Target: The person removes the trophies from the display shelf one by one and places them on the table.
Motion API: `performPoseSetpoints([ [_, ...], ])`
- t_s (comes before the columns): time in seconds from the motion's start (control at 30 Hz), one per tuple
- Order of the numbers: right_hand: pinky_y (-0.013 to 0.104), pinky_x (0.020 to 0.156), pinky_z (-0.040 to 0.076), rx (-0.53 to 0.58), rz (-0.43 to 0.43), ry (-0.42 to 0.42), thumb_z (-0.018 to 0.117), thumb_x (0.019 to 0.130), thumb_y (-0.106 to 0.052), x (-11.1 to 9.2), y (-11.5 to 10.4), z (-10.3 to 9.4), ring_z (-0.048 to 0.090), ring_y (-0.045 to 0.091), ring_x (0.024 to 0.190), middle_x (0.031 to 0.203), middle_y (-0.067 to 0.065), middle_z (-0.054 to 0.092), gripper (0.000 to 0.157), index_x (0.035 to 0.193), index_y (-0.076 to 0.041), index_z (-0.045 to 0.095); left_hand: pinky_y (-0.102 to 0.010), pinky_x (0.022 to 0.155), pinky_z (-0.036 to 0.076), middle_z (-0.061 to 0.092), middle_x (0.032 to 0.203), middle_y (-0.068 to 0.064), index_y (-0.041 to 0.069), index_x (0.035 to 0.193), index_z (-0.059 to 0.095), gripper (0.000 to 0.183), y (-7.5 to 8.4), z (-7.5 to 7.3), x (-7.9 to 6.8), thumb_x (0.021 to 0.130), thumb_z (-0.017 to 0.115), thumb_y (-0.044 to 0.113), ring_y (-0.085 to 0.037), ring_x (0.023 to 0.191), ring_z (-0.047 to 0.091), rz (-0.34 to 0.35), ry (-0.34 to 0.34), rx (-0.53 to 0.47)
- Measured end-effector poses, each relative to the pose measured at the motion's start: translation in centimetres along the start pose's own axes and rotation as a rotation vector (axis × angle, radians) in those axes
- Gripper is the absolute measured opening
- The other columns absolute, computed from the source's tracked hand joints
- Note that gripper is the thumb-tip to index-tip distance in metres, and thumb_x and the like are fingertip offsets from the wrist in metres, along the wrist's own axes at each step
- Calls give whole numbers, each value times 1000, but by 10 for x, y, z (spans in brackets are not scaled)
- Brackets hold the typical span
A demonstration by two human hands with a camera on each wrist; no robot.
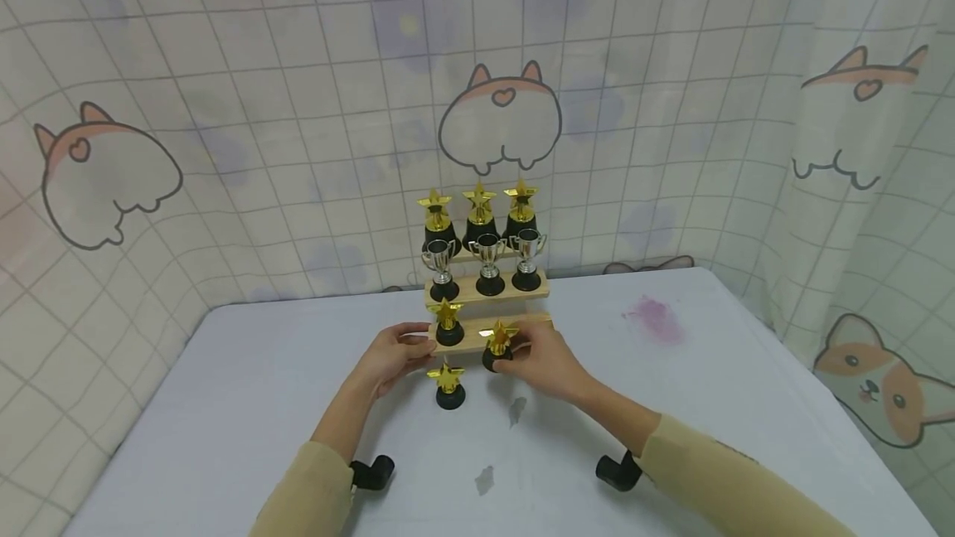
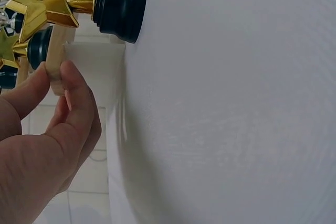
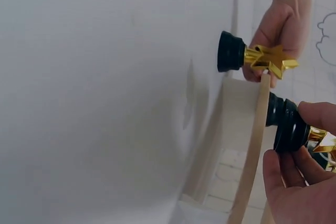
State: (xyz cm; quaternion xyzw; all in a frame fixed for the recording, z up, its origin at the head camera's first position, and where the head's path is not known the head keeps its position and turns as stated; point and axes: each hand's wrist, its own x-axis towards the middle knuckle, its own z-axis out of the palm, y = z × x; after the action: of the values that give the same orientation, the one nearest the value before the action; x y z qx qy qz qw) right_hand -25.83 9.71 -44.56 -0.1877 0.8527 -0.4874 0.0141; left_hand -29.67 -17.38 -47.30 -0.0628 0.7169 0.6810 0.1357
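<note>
Beige cloth makes up the left sleeve [image 1: 309,487], and past its cuff the left hand [image 1: 391,359] pinches the left end of the low board [image 1: 472,341] between thumb and fingers. Right beside it, the shelf star [image 1: 448,323], gold on a black base, stands upright on that board; in front, the table star [image 1: 448,385] stands upright on the white table [image 1: 246,404]. Farther back and higher, three back stars [image 1: 479,218] stand behind three silver cups [image 1: 488,249], which line the middle board [image 1: 467,287]. Next comes the held star [image 1: 498,344], upright at the low board's front, its base pinched by the right hand's [image 1: 548,359] thumb and fingers. Rightward are the right sleeve [image 1: 724,471] and a pink stain [image 1: 656,320] on the table.
</note>
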Motion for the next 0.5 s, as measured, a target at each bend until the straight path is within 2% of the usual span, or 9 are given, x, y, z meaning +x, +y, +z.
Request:
performPoseSetpoints([
  [0.2, 33, 85, 59, -22, -14, -49, 85, 84, -11, -10, 2, 5, 67, 21, 94, 101, 4, 68, 35, 113, -1, 68, -35, 89, 59, 60, 122, -20, -2, 143, 51, 49, 0, 1, 0, 98, 69, 1, -25, 99, 67, -11, 8, 1],
  [0.5, 29, 82, 59, 18, -8, -98, 84, 85, -8, -17, 11, 12, 67, 23, 96, 103, 5, 68, 36, 117, -2, 67, -36, 90, 59, 59, 121, -20, -3, 142, 51, 48, 0, 1, 0, 98, 68, 1, -26, 100, 66, -3, 4, -3],
])
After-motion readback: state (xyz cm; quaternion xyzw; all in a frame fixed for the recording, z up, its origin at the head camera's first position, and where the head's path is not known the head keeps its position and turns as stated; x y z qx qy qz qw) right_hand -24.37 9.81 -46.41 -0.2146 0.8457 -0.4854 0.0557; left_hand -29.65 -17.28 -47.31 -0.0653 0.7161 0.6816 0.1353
